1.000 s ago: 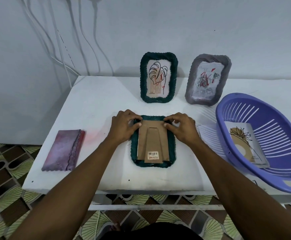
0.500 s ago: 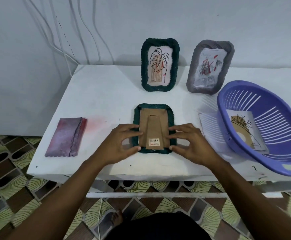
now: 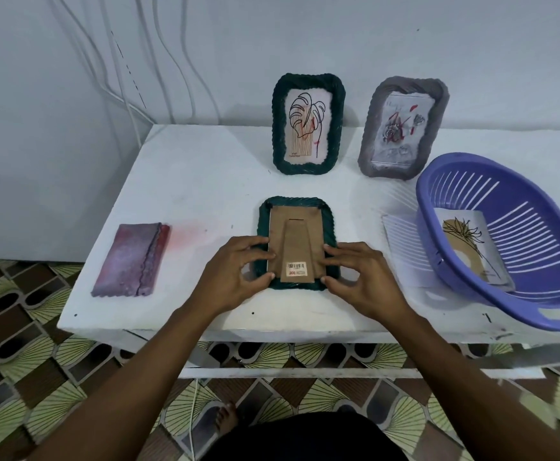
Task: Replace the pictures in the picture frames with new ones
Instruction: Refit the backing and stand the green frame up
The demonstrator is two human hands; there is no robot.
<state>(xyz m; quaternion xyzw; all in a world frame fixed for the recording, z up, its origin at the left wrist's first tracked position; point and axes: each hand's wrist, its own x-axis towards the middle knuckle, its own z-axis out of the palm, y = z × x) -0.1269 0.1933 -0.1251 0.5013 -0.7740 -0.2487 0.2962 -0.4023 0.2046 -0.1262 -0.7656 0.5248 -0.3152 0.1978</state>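
A dark green picture frame [image 3: 297, 207] lies face down in the middle of the white table [image 3: 188, 181], its brown cardboard back [image 3: 295, 241] with a barcode sticker facing up. My left hand [image 3: 235, 274] grips the frame's lower left edge and my right hand [image 3: 362, 277] grips its lower right edge, fingertips resting on the cardboard. Two frames stand against the wall: a green one [image 3: 308, 124] with a leaf drawing and a grey one [image 3: 403, 128] with a rose picture. A loose picture [image 3: 471, 247] lies inside the purple basket [image 3: 471, 174].
A purple-red frame [image 3: 132, 261] lies flat at the table's left. A white sheet [image 3: 401, 247] lies partly under the basket. White cables [image 3: 115, 61] hang down the wall at the back left. The patterned floor [image 3: 22, 361] shows below the table's front edge.
Both hands slid from the top corners of the face-down frame down to its lower sides. The view tilted, so the table appears higher in the picture.
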